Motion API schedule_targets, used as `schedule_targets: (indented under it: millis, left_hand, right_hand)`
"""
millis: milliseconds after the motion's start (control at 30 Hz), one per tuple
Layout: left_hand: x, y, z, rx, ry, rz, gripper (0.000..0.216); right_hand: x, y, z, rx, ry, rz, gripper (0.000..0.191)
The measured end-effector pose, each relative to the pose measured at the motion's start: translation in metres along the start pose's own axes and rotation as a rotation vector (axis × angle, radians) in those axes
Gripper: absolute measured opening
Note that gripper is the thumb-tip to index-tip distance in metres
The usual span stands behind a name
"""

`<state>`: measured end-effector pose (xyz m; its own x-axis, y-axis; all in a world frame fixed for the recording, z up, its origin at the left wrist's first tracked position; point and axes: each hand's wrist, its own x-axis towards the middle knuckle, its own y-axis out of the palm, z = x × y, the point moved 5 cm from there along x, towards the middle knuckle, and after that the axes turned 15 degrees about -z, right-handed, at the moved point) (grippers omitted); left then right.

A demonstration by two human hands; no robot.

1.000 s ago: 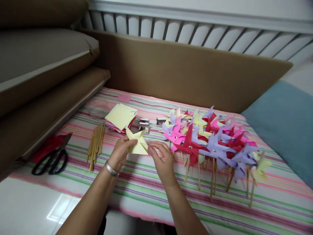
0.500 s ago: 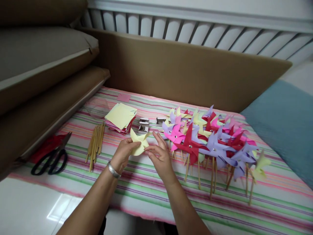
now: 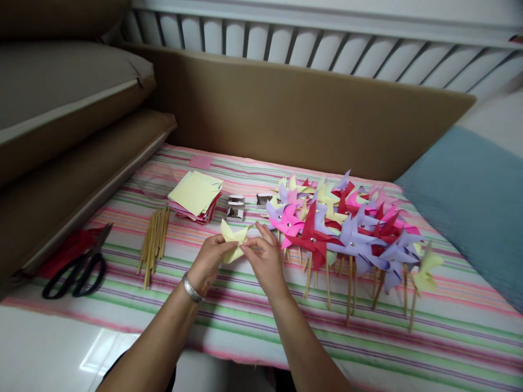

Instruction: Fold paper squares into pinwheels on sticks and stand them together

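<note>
We hold a pale yellow paper [image 3: 233, 236] low over the striped cloth [image 3: 245, 332], its corners partly folded up. Our left hand [image 3: 207, 258] pinches its left side, thumb on top; our right hand [image 3: 265, 264] has thumb and forefinger pinched together at its right edge, with other fingers raised. Just beyond the paper sit small open boxes [image 3: 236, 208], and behind them to the left a stack of paper squares [image 3: 195, 193], yellow on top. Thin sticks [image 3: 152, 242] lie bundled left of our hands; farther left, black-handled scissors [image 3: 77, 269] rest partly on something red [image 3: 61, 253]. Close on our right, a crowd of finished pinwheels [image 3: 352, 239] blocks that side and hides much of the cloth there. A brown panel [image 3: 286, 111] closes off the back, and stacked cushions [image 3: 69, 92] hem in the left.
</note>
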<state>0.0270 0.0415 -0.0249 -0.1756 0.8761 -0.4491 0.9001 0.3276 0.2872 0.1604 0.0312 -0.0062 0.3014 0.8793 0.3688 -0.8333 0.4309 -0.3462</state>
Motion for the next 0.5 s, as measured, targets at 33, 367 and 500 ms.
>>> schedule_targets:
  millis: [33,367,500]
  left_hand:
    - [-0.0002,0.0002,0.0,-0.004,-0.004,0.007,0.021]
    - [0.0003,0.0019,0.002,0.001,-0.028,0.087,0.022]
    - [0.0003,0.0025,0.0035,0.027,-0.02,0.122,0.027]
  right_hand:
    - [0.0001,0.0002,0.0,-0.007,0.003,-0.004,0.007]
    - [0.0017,-0.0009,-0.0006,-0.078,0.046,-0.012,0.005]
    - [0.0031,-0.0015,-0.0012,-0.106,0.036,-0.033,0.005]
